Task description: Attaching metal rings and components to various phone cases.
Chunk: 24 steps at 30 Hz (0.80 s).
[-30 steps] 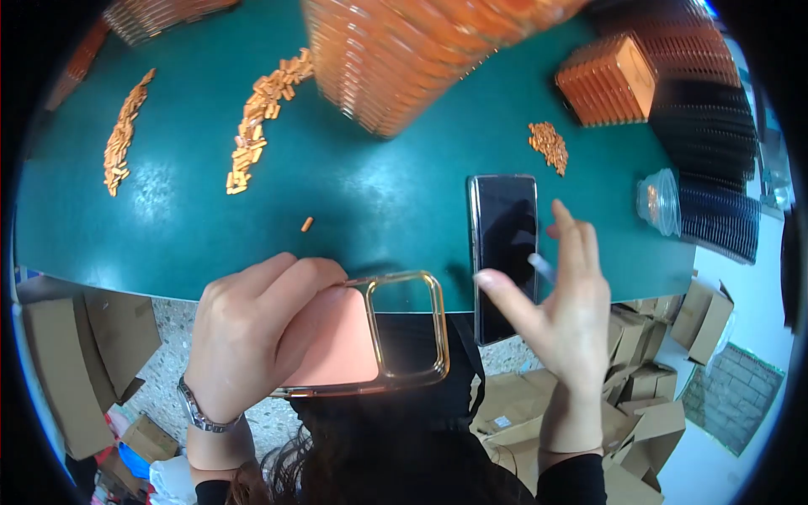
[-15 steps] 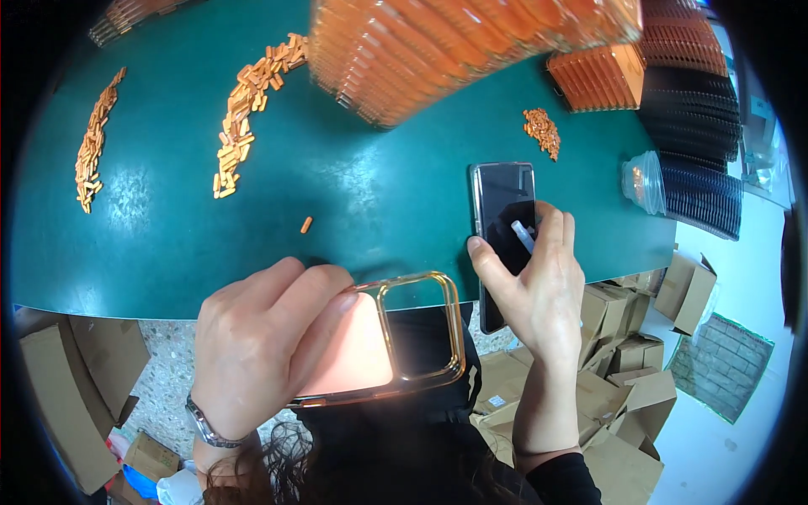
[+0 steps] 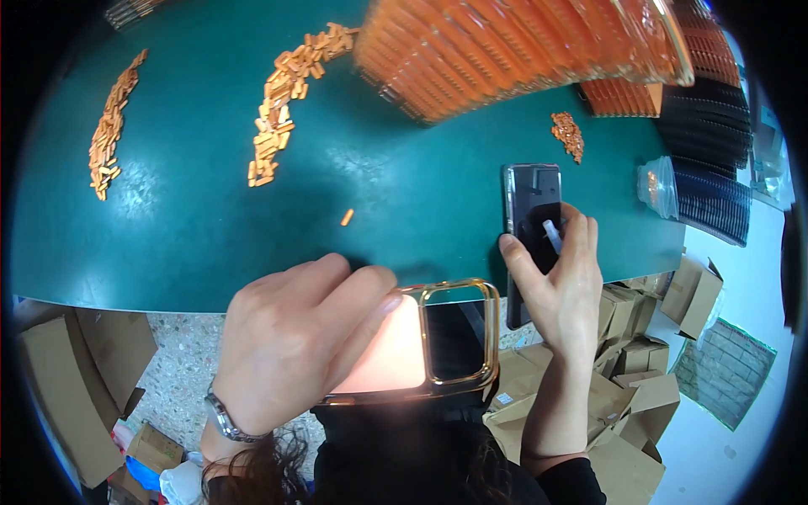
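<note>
Reaching forward, the right hand (image 3: 560,282) has come from open air a second ago down onto the dark phone (image 3: 532,227), which lies at the near edge of the green table (image 3: 202,227); its thumb now presses the phone's left side and its fingers fold over the lower half, so it looks to be closing on it, though the phone is not lifted. A small pale tab shows between those fingers. The left hand (image 3: 290,349) has stayed clamped on the gold-rimmed phone case (image 3: 412,349), held just left of and nearer than the phone, with its camera opening toward the right hand, so case and phone are now near each other. Counted: one phone, one case in hand, two hands. Beyond the grip lie three loose piles of small orange pieces (image 3: 282,101), one stray piece (image 3: 347,217), a long fanned stack of orange cases (image 3: 513,50) and rows of black cases (image 3: 707,135) far right.
</note>
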Available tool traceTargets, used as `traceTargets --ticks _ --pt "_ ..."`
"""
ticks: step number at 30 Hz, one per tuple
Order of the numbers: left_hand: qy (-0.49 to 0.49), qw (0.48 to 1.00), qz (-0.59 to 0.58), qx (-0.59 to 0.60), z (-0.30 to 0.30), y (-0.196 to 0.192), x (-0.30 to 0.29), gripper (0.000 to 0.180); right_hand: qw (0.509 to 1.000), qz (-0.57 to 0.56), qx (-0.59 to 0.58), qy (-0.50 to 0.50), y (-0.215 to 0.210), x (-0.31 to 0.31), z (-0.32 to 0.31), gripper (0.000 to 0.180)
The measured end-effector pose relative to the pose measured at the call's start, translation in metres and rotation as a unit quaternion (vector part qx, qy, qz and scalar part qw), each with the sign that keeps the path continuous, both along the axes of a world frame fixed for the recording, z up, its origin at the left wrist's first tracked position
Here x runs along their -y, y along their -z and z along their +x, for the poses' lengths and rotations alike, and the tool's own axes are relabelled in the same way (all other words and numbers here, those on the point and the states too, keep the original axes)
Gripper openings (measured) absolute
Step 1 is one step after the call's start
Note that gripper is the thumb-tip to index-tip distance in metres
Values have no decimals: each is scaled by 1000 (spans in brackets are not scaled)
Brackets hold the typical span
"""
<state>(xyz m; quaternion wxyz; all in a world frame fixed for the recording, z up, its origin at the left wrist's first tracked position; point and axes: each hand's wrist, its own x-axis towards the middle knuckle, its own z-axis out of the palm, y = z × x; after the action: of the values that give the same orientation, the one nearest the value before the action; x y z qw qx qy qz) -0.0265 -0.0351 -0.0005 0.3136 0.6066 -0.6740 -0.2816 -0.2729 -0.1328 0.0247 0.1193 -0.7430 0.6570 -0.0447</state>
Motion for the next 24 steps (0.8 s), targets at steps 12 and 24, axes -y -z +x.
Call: traceTargets --ticks 12,24 --pt "-1 1000 10 10 8 -10 -14 11 999 -1 -27 -38 -12 -2 15 100" --pt "-89 993 52 63 6 -15 -33 10 848 -65 92 -518 11 36 87 32"
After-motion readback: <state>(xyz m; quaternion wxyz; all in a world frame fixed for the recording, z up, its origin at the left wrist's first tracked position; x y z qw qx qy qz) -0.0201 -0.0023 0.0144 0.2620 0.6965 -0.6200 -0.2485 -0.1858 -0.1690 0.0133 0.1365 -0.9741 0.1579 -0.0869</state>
